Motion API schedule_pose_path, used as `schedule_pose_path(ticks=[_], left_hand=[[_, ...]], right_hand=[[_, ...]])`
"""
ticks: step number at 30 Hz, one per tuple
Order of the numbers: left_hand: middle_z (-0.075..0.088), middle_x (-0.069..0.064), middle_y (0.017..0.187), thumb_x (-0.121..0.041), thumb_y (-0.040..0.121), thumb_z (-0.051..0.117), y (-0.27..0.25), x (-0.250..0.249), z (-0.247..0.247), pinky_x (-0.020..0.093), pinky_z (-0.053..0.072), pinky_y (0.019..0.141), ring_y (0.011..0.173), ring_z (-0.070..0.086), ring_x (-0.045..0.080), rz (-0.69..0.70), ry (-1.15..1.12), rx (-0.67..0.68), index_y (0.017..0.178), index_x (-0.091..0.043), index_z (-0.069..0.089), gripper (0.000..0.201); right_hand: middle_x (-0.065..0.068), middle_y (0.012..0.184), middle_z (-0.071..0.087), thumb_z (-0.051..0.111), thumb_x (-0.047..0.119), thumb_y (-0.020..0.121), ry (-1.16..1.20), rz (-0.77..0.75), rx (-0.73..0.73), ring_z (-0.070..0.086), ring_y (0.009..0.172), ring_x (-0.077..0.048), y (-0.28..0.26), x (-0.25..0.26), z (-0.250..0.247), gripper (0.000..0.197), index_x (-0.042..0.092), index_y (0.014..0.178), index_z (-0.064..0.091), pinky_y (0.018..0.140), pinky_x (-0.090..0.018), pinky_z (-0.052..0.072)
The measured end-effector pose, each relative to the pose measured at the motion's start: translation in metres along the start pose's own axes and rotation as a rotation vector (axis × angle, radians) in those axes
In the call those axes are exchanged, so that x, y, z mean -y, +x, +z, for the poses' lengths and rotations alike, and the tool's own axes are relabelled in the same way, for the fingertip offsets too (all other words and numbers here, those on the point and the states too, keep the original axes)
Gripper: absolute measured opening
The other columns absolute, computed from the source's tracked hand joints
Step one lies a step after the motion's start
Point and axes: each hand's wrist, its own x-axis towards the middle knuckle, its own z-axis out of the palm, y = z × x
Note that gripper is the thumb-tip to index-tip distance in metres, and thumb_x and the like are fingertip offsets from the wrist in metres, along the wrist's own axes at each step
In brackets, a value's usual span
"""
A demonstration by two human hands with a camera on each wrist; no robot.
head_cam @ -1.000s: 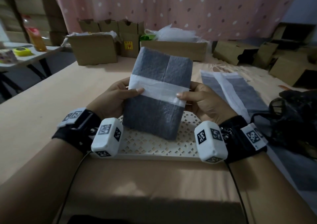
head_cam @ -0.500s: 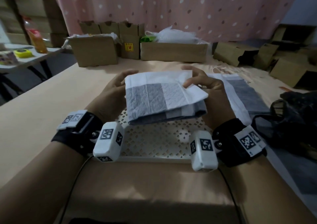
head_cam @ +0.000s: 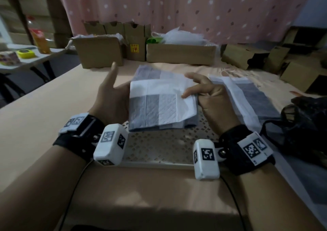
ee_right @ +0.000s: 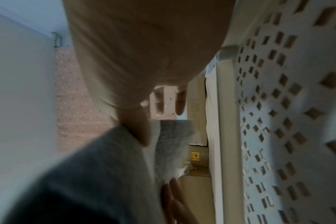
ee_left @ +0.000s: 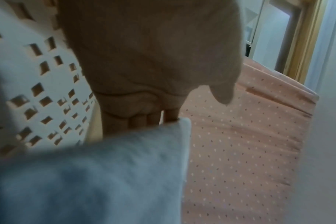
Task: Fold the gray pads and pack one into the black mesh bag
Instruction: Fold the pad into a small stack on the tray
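A folded gray pad point(head_cam: 160, 105), white backing on top, is held level just above the white perforated tray point(head_cam: 159, 148). My left hand point(head_cam: 113, 98) supports its left edge from below with straight fingers, thumb lifted clear. My right hand point(head_cam: 203, 92) pinches the pad's right edge, thumb on top and index finger raised. The left wrist view shows the fingers point(ee_left: 144, 119) running under the pad point(ee_left: 105, 181). In the right wrist view the thumb lies on the pad point(ee_right: 86, 174). A second gray pad point(head_cam: 253, 98) lies flat to the right. The black mesh bag point(head_cam: 304, 124) lies crumpled at the right edge.
Cardboard boxes point(head_cam: 180, 53) line the far side of the peach-covered table point(head_cam: 44, 115), with more boxes at the back right. A small side table point(head_cam: 26, 59) with a yellow tape roll stands at far left. A pink dotted curtain hangs behind.
The pad was held upright and has been folded over and lowered to lie flat between my hands. My left thumb has lifted off the pad.
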Motion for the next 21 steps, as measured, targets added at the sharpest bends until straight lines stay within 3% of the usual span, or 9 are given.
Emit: schedule_pose_path(ticks=[2, 4, 6, 8, 9, 11, 13, 18, 21], left_hand=[[0.064, 0.015, 0.129, -0.035, 0.097, 0.049, 0.004, 0.003, -0.003, 0.046, 0.055, 0.089, 0.109, 0.067, 0.031, 0.097, 0.081, 0.037, 0.143, -0.017, 0.050, 0.049], [0.062, 0.018, 0.131, -0.003, 0.093, 0.054, 0.011, 0.007, -0.006, 0.049, 0.057, 0.086, 0.108, 0.065, 0.035, 0.176, 0.159, 0.039, 0.144, -0.020, 0.045, 0.054], [0.060, 0.018, 0.134, 0.011, 0.090, 0.050, 0.013, 0.007, -0.007, 0.049, 0.057, 0.086, 0.112, 0.063, 0.039, 0.254, 0.208, 0.057, 0.145, -0.020, 0.042, 0.064], [0.060, 0.017, 0.135, 0.016, 0.088, 0.048, 0.013, 0.008, -0.009, 0.046, 0.057, 0.085, 0.113, 0.063, 0.038, 0.298, 0.222, 0.050, 0.146, -0.020, 0.042, 0.068], [0.061, 0.016, 0.134, 0.016, 0.088, 0.048, 0.013, 0.007, -0.009, 0.044, 0.057, 0.083, 0.111, 0.064, 0.036, 0.306, 0.223, 0.054, 0.146, -0.020, 0.042, 0.069], [0.065, 0.014, 0.128, 0.016, 0.087, 0.049, 0.014, 0.008, -0.009, 0.039, 0.058, 0.079, 0.104, 0.067, 0.030, 0.308, 0.233, 0.056, 0.145, -0.017, 0.044, 0.066], [0.068, 0.011, 0.120, 0.015, 0.087, 0.050, 0.013, 0.009, -0.009, 0.037, 0.058, 0.077, 0.099, 0.069, 0.026, 0.300, 0.230, 0.057, 0.141, -0.014, 0.047, 0.062], [0.070, 0.012, 0.113, 0.011, 0.083, 0.057, 0.013, 0.010, -0.010, 0.037, 0.059, 0.075, 0.094, 0.069, 0.026, 0.266, 0.202, 0.064, 0.135, -0.007, 0.051, 0.055], [0.067, 0.016, 0.116, 0.006, 0.081, 0.060, 0.013, 0.011, -0.011, 0.039, 0.059, 0.082, 0.095, 0.068, 0.027, 0.243, 0.189, 0.103, 0.133, -0.005, 0.052, 0.054]], right_hand=[[-0.009, 0.144, 0.054, 0.048, -0.026, 0.075, -0.036, 0.077, 0.060, 0.052, 0.131, -0.016, 0.000, -0.004, 0.002, 0.048, 0.013, 0.082, 0.076, 0.092, -0.011, 0.047], [-0.001, 0.139, 0.057, 0.050, -0.027, 0.074, -0.065, 0.140, 0.010, 0.052, 0.126, -0.008, 0.000, -0.005, 0.002, 0.054, 0.018, 0.088, 0.076, 0.089, -0.014, 0.051], [0.002, 0.128, 0.065, 0.048, -0.017, 0.078, -0.010, 0.214, -0.152, 0.058, 0.120, -0.010, 0.001, -0.009, 0.000, 0.054, 0.027, 0.097, 0.072, 0.087, -0.029, 0.057], [-0.011, 0.117, 0.069, 0.050, 0.001, 0.089, 0.106, 0.401, -0.274, 0.066, 0.108, -0.025, 0.001, -0.008, -0.002, 0.028, 0.018, 0.104, 0.067, 0.072, -0.038, 0.060], [-0.017, 0.109, 0.070, 0.052, 0.015, 0.095, 0.154, 0.516, -0.260, 0.070, 0.097, -0.029, 0.001, -0.005, -0.002, 0.017, 0.012, 0.104, 0.066, 0.067, -0.038, 0.059], [-0.017, 0.089, 0.072, 0.050, 0.047, 0.098, 0.216, 0.681, -0.109, 0.071, 0.075, -0.028, -0.001, 0.000, -0.003, 0.043, 0.007, 0.098, 0.067, 0.063, -0.036, 0.056], [-0.014, 0.079, 0.071, 0.046, 0.066, 0.094, 0.290, 0.693, 0.033, 0.069, 0.067, -0.026, -0.003, 0.007, -0.003, 0.062, 0.008, 0.093, 0.069, 0.063, -0.035, 0.054], [-0.015, 0.097, 0.075, 0.068, 0.057, 0.077, 0.174, 0.585, 0.189, 0.070, 0.081, -0.028, -0.005, 0.004, 0.002, 0.061, 0.008, 0.114, 0.070, 0.068, -0.038, 0.058], [-0.007, 0.109, 0.077, 0.073, 0.057, 0.078, 0.129, 0.603, 0.223, 0.071, 0.098, -0.028, -0.007, 0.001, 0.006, 0.062, 0.015, 0.123, 0.067, 0.073, -0.034, 0.057]])
